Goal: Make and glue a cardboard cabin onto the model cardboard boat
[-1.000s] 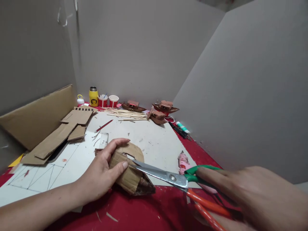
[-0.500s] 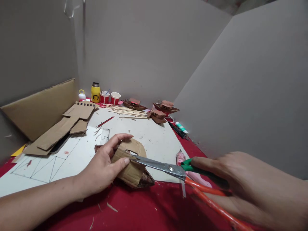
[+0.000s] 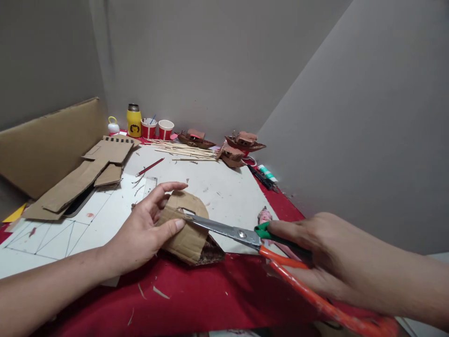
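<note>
My left hand (image 3: 149, 224) is closed around a small cardboard model boat (image 3: 189, 241), its thumb pressing on the curved tan cover. A cut-out opening shows near the top of that cover, and the boat's dark pointed end sticks out to the right. My right hand (image 3: 315, 248) grips a pair of scissors (image 3: 242, 234) with one green and one orange handle. The blade tips meet the cover at the edge of the opening, close to my left thumb. The blades look nearly closed. My left fingers partly hide the boat's other end.
Finished model boats (image 3: 233, 154) stand at the back beside thin wooden sticks (image 3: 185, 150), paper cups (image 3: 166, 129) and a yellow bottle (image 3: 133, 120). Cut cardboard pieces (image 3: 73, 187) lie left. A red pencil (image 3: 150, 166) rests on white paper. At right are a green-white tube (image 3: 267, 173) and a pink item (image 3: 264, 215).
The scissor blades have drawn closer together, and the orange handle has swung nearer to the green one. Both hands and the boat appear slightly higher and further left as the view shifted.
</note>
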`<action>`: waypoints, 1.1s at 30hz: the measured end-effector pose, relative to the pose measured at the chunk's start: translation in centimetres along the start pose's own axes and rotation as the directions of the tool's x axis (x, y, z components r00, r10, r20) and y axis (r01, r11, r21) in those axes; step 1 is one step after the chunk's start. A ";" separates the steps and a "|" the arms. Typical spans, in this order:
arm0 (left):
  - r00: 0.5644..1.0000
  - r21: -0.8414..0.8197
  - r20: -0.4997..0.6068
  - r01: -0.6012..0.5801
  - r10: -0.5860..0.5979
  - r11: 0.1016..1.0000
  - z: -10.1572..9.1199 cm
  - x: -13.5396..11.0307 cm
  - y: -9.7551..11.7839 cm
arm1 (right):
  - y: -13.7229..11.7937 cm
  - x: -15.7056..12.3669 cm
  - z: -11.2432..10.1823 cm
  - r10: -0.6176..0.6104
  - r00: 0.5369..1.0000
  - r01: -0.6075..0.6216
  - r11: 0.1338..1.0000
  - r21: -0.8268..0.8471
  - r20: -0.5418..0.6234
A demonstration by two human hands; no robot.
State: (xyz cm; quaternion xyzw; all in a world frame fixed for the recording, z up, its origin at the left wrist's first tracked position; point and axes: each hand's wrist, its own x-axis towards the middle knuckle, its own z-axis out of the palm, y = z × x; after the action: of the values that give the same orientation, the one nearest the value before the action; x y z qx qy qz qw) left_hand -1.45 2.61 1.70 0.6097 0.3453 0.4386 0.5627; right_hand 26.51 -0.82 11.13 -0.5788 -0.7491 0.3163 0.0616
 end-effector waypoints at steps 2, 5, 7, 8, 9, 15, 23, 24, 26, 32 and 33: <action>1.000 -0.005 0.004 0.012 -0.012 1.000 0.1 0.0 0.0 | 0.7 -0.1 0.1 -0.076 0.994 0.097 0.945 -0.312 0.080; 0.999 0.000 0.008 0.031 -0.031 1.000 0.3 -0.2 0.3 | 2.1 -0.5 0.4 -0.219 0.969 0.247 0.825 -0.509 0.114; 0.999 0.011 0.007 0.037 -0.037 0.999 0.4 -0.3 0.5 | 3.1 -0.7 0.7 -0.318 0.942 0.324 0.767 -0.553 0.110; 0.999 0.012 0.009 0.037 -0.037 0.999 0.4 -0.4 0.6 | 3.6 -0.7 0.8 -0.358 0.928 0.351 0.742 -0.571 0.105; 0.999 0.008 0.012 0.039 -0.039 0.999 0.4 -0.4 0.7 | 3.9 -0.7 1.0 -0.391 0.915 0.369 0.720 -0.587 0.097; 0.991 -0.047 0.047 0.126 -0.123 0.991 0.0 0.3 0.6 | 3.9 -0.6 2.0 -0.482 0.875 0.384 0.657 -0.649 0.029; 0.996 -0.050 0.026 0.087 -0.086 0.995 0.1 0.2 0.4 | 2.5 -0.9 2.0 -0.223 0.972 0.223 0.802 -0.554 0.068; 0.997 -0.034 0.014 0.079 -0.078 0.996 0.2 0.1 0.4 | 2.5 -0.8 2.0 -0.207 0.976 0.213 0.818 -0.535 0.072; 0.998 -0.005 -0.011 0.058 -0.058 0.998 0.3 0.0 0.5 | 2.4 -0.7 2.1 -0.184 0.980 0.197 0.837 -0.511 0.078; 0.999 0.019 -0.040 0.011 -0.010 1.000 0.5 -0.3 0.7 | 1.9 -0.2 2.3 -0.195 0.978 0.205 0.846 -0.493 0.072; 0.999 0.013 -0.041 0.010 -0.009 1.000 0.6 -0.3 0.7 | 1.9 -0.2 2.4 -0.201 0.977 0.210 0.846 -0.490 0.073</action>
State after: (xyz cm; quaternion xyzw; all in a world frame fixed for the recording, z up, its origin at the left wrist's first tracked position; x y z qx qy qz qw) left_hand -1.11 2.00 2.32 0.6029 0.3625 0.4458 0.5534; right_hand 27.05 -1.71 8.25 -0.4889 -0.8630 0.1108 -0.0622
